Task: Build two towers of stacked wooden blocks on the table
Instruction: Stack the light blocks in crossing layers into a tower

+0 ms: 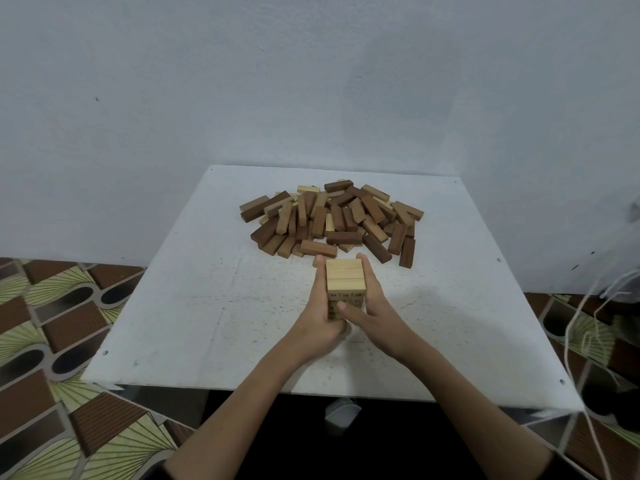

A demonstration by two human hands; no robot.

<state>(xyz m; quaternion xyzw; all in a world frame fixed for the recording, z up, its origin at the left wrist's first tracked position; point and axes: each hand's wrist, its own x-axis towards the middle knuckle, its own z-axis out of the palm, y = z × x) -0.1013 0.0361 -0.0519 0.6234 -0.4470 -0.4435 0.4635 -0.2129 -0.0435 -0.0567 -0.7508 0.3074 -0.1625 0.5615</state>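
1 tower [345,289], 1 loose block pile [332,220], 2 hands, 1 table [194,306].

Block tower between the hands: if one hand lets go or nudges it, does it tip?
Probably tippy: the tower is taller than wide, and the left hand and right hand press its sides. Layers look loose, so a push would likely shear them. Blocks look stiff.

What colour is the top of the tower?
Pale, light wood on the tower, best seen in the head view.
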